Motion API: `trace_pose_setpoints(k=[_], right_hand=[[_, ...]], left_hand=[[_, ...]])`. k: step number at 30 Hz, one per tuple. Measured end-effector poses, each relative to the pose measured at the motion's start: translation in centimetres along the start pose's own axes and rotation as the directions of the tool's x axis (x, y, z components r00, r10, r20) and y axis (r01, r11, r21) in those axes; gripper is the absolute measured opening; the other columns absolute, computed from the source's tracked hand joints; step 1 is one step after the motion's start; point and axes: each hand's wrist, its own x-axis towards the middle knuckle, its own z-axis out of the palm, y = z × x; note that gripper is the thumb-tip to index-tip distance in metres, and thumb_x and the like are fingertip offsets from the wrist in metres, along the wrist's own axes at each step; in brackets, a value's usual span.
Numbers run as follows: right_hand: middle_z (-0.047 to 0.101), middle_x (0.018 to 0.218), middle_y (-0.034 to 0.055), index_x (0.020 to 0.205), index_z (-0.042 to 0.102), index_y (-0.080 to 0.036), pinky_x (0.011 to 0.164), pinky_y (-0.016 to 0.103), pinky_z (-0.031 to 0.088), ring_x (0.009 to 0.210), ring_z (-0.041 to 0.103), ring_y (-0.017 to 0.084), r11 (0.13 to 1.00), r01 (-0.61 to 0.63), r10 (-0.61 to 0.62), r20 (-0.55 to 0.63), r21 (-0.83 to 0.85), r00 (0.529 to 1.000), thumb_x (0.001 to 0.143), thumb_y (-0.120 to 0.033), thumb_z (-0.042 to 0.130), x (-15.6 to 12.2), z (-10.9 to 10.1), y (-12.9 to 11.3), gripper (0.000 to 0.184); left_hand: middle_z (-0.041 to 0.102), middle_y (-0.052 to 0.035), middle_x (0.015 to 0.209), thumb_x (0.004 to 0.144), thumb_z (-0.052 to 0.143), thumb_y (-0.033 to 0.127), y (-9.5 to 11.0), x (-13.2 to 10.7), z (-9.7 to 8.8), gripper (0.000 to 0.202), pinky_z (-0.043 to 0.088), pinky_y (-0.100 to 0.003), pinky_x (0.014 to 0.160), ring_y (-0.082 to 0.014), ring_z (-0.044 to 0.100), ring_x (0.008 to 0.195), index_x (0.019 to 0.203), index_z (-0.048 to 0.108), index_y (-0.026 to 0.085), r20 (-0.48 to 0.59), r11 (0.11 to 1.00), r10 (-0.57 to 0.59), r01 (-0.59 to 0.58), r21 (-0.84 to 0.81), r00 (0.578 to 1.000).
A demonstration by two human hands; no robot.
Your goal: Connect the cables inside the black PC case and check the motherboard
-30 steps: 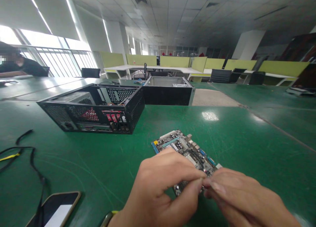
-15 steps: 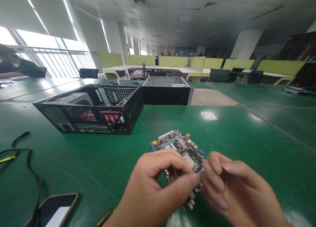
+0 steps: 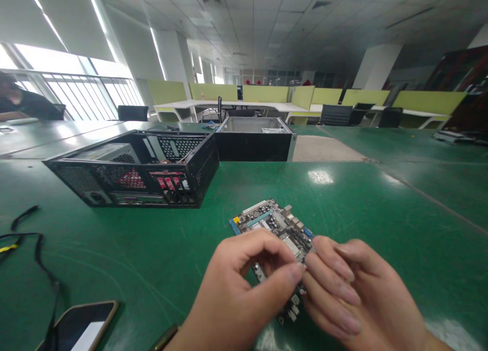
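A small motherboard lies flat on the green tabletop, its lower part covered by my hands. Over its near-left side, my left hand is closed in a pinch, thumb against fingertips. What the pinch holds, if anything, cannot be seen. My right hand is by the board's right side, palm turned up, fingers curled together and thumb close to the index finger. Whatever may be in it is hidden. The fingertips of both hands nearly meet above the board, and a tiny speck of red shows between them.
An open black computer case stands at the left, a second case behind it. A phone, black cable and dark pen-like object lie near the front. A person sits far left.
My right hand has moved slightly left and its fingers have curled in closer to the left fingertips. My left hand keeps its pinch. The view has shifted a little.
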Motion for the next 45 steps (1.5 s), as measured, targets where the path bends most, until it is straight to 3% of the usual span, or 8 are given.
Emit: trace_pose_setpoints(k=[5, 12, 22, 27, 35, 45], right_hand=[[0.033, 0.055, -0.0062, 0.066, 0.04, -0.019, 0.044, 0.02, 0.032, 0.039, 0.032, 0.007, 0.999, -0.028, 0.03, 0.048, -0.024, 0.998, 0.083, -0.032, 0.041, -0.09, -0.4, 0.17, 0.021], [0.034, 0.057, -0.0062, 0.072, 0.049, -0.02, 0.042, 0.018, 0.032, 0.037, 0.032, 0.005, 0.999, -0.041, 0.041, 0.046, -0.009, 0.998, 0.079, -0.028, 0.041, -0.18, -0.38, 0.27, 0.013], [0.033, 0.053, -0.0074, 0.071, 0.045, -0.021, 0.04, 0.016, 0.034, 0.035, 0.03, 0.005, 0.997, -0.074, 0.074, 0.068, 0.006, 0.995, 0.073, -0.02, 0.044, -0.08, -0.58, 0.28, 0.002], [0.033, 0.053, -0.008, 0.068, 0.038, -0.02, 0.04, 0.015, 0.034, 0.035, 0.03, 0.004, 0.997, -0.071, 0.072, 0.034, -0.008, 0.997, 0.073, -0.02, 0.046, -0.11, -0.53, 0.31, 0.009], [0.033, 0.053, -0.0075, 0.07, 0.043, -0.02, 0.041, 0.016, 0.034, 0.036, 0.03, 0.005, 0.998, -0.052, 0.054, 0.048, -0.028, 0.997, 0.071, -0.017, 0.044, -0.13, -0.44, 0.24, 0.004], [0.038, 0.054, -0.0078, 0.071, 0.039, -0.021, 0.042, 0.014, 0.034, 0.037, 0.03, 0.004, 0.998, -0.031, 0.033, 0.036, -0.057, 0.999, 0.066, -0.014, 0.047, -0.33, -0.42, 0.18, 0.012]], left_hand=[[0.063, 0.0003, 0.065, 0.072, 0.065, 0.008, 0.02, -0.35, 0.85, 0.008, 0.045, -0.023, 0.06, -0.0129, 0.057, 0.062, 0.069, 0.065, 0.015, 0.058, 0.986, 0.141, -0.145, 0.082, 0.988], [0.066, -0.0011, 0.072, 0.07, 0.065, 0.002, 0.01, -0.45, 0.91, 0.013, 0.047, -0.023, 0.063, -0.0133, 0.06, 0.067, 0.072, 0.066, 0.015, 0.102, 0.987, 0.153, -0.157, 0.036, 0.983], [0.067, -0.0006, 0.073, 0.068, 0.065, -0.001, 0.13, -0.44, 0.98, 0.017, 0.048, -0.023, 0.064, -0.0134, 0.062, 0.067, 0.073, 0.067, 0.015, 0.104, 0.985, 0.158, -0.163, 0.049, 0.982], [0.067, -0.0007, 0.072, 0.069, 0.066, 0.001, -0.21, -0.51, 0.85, 0.015, 0.048, -0.024, 0.063, -0.0137, 0.061, 0.066, 0.071, 0.066, 0.015, 0.122, 0.985, 0.154, -0.162, 0.061, 0.981], [0.068, -0.0023, 0.075, 0.07, 0.064, 0.0, 0.22, -0.43, 0.96, 0.016, 0.049, -0.024, 0.066, -0.0145, 0.062, 0.07, 0.074, 0.067, 0.015, 0.116, 0.985, 0.15, -0.159, 0.072, 0.982], [0.067, -0.0009, 0.072, 0.07, 0.064, 0.001, -0.12, -0.29, 0.99, 0.016, 0.049, -0.024, 0.064, -0.014, 0.061, 0.066, 0.074, 0.067, 0.016, 0.12, 0.982, 0.158, -0.169, 0.089, 0.98]])
